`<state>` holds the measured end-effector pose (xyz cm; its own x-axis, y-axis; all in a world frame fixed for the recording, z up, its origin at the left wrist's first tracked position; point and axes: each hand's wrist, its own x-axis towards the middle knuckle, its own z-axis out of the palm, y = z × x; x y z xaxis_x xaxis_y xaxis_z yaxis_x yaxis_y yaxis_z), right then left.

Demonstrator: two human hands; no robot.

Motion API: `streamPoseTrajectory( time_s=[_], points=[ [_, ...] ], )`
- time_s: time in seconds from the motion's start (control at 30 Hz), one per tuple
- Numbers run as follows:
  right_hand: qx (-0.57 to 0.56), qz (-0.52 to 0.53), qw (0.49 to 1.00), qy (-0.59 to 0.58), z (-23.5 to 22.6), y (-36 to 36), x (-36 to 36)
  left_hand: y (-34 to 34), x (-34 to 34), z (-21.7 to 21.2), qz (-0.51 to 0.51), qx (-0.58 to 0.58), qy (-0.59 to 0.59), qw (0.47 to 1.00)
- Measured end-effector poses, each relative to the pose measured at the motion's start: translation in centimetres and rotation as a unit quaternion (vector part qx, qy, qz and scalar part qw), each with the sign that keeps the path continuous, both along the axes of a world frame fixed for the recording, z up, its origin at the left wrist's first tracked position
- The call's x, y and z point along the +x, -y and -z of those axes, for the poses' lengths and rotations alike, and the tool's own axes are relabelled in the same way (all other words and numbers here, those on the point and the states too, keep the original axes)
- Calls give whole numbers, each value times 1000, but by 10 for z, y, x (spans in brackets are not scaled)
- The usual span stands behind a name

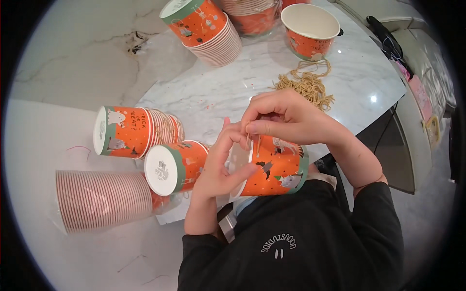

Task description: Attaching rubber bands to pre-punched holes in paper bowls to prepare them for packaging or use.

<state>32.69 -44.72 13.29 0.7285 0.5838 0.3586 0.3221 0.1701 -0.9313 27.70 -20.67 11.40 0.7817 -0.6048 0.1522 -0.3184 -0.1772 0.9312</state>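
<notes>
An orange paper bucket with a green base band and printed bats and ghosts lies on its side against my body, its mouth to the left. My left hand grips it at the rim, thumb on the outer wall, fingers by the opening. Just above the rim, my right hand pinches a thin tan cord between thumb and forefinger. The cord runs down to the rim, where my left fingers partly hide it. A tangled bundle of tan cords lies on the table beyond my right hand.
Two bucket stacks lie on their sides at left, near a plastic-wrapped stack. At the back stand a tilted stack, another wrapped stack and an upright bucket. The marble table has a pointed right corner.
</notes>
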Motion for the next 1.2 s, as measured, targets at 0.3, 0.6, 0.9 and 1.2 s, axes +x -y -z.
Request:
streamPoseTrajectory(
  time_s=[0.3, 0.6, 0.9, 1.2],
  points=[
    [41, -75, 990, -112, -1, -1, -2, 4, 3, -2, 0, -60, -66, 996],
    [-126, 99, 984, 80, -7, 6, 0, 11, 2, -9, -205, 159, 177, 950],
    [-285, 139, 907, 278, 4, 6, -4, 13, 0, -5, -246, 202, 135, 938],
    [-137, 50, 974, 174, 44, -16, 17, 12, 0, -3, -216, 165, 94, 958]
  ],
)
